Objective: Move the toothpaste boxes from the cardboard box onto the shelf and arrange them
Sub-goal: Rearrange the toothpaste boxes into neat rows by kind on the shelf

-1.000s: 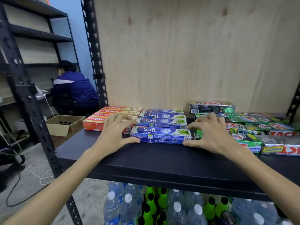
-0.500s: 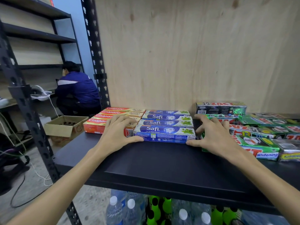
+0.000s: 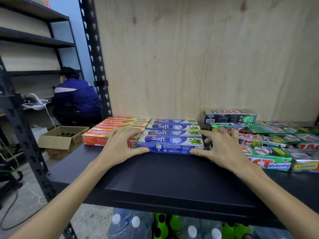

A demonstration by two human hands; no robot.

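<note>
While both hands frame the front blue Safi toothpaste box [image 3: 170,144] at the middle of the frame, that box lies flat on the black shelf [image 3: 172,178], at the near end of a row of four Safi boxes [image 3: 173,128] that runs back toward the plywood back panel [image 3: 189,57]. At the box's left end, the left hand [image 3: 120,145] has its thumb laid along the front lower edge and its straight fingers spread over the neighbouring red Colgate boxes [image 3: 119,125], four of them in a row touching the Safi row's left side. At the right end, the right hand [image 3: 222,149] mirrors it, thumb against the front edge, fingers fanned out and relaxed above the green Zact boxes [image 3: 269,152] that lie in a looser spread at centre right. One dark Zact box [image 3: 229,116] stands on its long edge behind them, near the panel. Neither hand curls round anything. At the left of the frame, beyond the black shelf upright [image 3: 96,57], an open cardboard box [image 3: 60,138] sits on the floor, and a person in a dark blue jacket [image 3: 77,97] crouches behind it. Below the shelf, at the bottom edge, water bottles [image 3: 126,225] with white caps and green bottles [image 3: 165,223] show.
</note>
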